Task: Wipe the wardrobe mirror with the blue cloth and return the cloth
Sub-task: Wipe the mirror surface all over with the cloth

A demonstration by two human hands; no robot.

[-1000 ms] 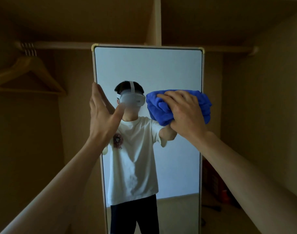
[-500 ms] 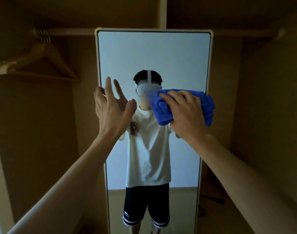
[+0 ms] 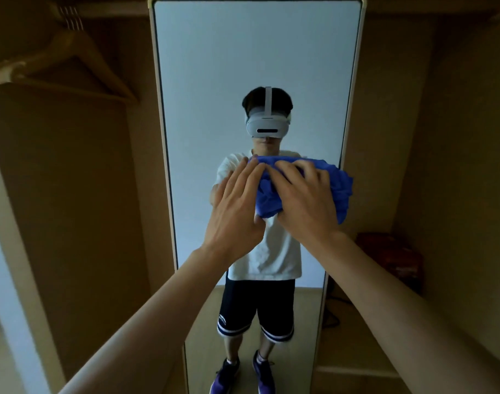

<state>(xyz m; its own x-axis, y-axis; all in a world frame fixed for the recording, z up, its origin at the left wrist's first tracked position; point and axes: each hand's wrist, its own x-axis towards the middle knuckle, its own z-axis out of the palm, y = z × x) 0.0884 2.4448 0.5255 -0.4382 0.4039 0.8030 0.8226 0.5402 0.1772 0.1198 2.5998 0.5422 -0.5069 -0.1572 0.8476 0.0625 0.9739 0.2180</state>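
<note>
Gripping the bunched blue cloth (image 3: pixel 339 189) with the right hand (image 3: pixel 302 200), by fingers curled over its top and down its near face. Touching its left end with the left hand (image 3: pixel 237 211), by long, nearly straight fingers laid on the fold (no telling whether the thumb pinches from below). Held at chest height before the wardrobe mirror (image 3: pixel 257 52), towards its right edge; impossible to say whether pressed to the glass or just off it. Probably regathering the wad between strokes, or folding up for the return; no way to read from here how much glass is already wiped. Risks from this point: dropping a loose tail of cloth on passing it between hands, given only a light touch on the left; smearing prints on the glass with bare fingertips beyond the cloth's edge; rocking the mirror by pushing hard near one side without bracing its frame; brushing the wooden hanger (image 3: pixel 72 58) at upper left on reaching high
</note>
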